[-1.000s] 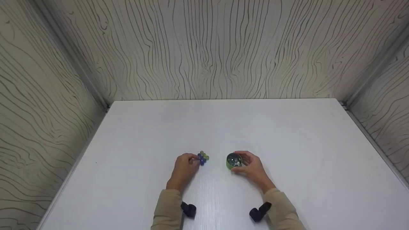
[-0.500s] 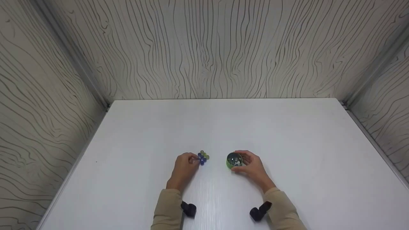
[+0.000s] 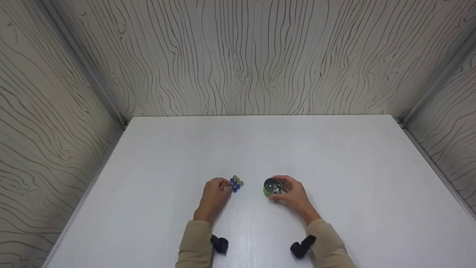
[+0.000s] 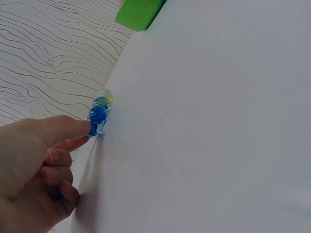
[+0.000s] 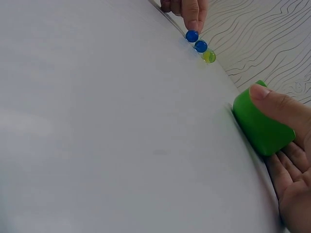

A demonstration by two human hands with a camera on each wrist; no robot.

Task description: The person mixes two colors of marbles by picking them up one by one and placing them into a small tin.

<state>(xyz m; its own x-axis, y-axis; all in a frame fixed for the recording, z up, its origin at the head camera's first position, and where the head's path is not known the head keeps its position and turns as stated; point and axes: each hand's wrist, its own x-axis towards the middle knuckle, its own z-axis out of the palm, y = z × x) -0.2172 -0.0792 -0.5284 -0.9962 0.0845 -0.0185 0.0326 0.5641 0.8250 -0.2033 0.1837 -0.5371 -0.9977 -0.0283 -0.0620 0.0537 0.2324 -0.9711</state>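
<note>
Several glass marbles, the blue marbles nearer and the yellow-green marbles behind them, lie touching in a small cluster on the white table. My left hand is at the left edge of the cluster, with thumb and index fingertip pinching a blue marble; the other fingers are curled under. To the right, my right hand grips a small green cup, thumb on the near side and fingers round the far side. The cup stands on the table, its shiny dark inside facing up; what is in it is unclear.
The white tabletop runs to wood-grain patterned panels at the back and sides. A black wrist camera sticks out from the left sleeve, and another black camera from the right sleeve.
</note>
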